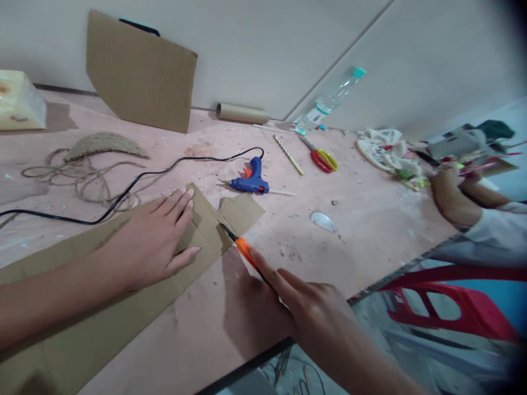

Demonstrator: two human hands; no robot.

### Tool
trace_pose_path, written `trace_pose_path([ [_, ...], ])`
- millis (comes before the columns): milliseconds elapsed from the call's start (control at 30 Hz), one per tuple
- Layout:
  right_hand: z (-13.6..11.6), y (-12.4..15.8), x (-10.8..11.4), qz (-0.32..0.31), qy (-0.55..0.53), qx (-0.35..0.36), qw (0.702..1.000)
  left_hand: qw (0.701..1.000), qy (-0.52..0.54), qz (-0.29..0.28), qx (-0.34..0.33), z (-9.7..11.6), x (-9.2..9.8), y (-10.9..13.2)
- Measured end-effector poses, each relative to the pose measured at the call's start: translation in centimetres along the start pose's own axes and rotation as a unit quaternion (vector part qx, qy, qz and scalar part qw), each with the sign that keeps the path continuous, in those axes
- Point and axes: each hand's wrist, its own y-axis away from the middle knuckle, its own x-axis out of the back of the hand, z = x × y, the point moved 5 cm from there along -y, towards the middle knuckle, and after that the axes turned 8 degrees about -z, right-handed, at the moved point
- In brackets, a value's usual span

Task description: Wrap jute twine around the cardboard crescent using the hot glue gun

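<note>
My left hand (160, 236) lies flat with fingers stretched out on a long piece of cardboard (102, 340), pressing near its far end. In my right hand (304, 302) is a utility knife (246, 251) with an orange and black handle. Its dark blade tip touches the cardboard near the right edge, where a strip is partly parted by a cut line. A smaller cardboard flap (242, 211) lies just beyond that line. Past the cardboard rests a blue glue gun (251, 178) with an orange trigger, its black cord running left.
Twine (82, 175) and a woven half-round piece (107, 145) lie at left. Behind stand a cardboard sheet (140, 77), a tube (242, 113) and a bottle (325, 107). Scissors (323, 159) lie at centre right. Another person's arms (453, 195) are at far right, above a red chair (457, 310).
</note>
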Motion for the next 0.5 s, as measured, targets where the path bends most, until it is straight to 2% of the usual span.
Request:
trace_pose_path([
  [133,-0.3,1.7,0.7,0.009,0.016,-0.002,1.0,1.0,0.002,-0.004,-0.001,-0.1,-0.2,0.1],
  [267,0.3,3.2,1.4,-0.002,-0.024,-0.028,0.999,1.0,-0.001,-0.007,-0.005,0.0,-0.4,0.2],
  [400,2.4,4.3,2.3,-0.037,-0.101,-0.045,0.993,1.0,-0.01,-0.009,-0.011,0.0,-0.1,0.3],
  [500,5.2,4.6,3.1,-0.001,-0.124,-0.073,0.99,1.0,-0.016,-0.009,-0.013,-0.1,0.4,0.4],
])
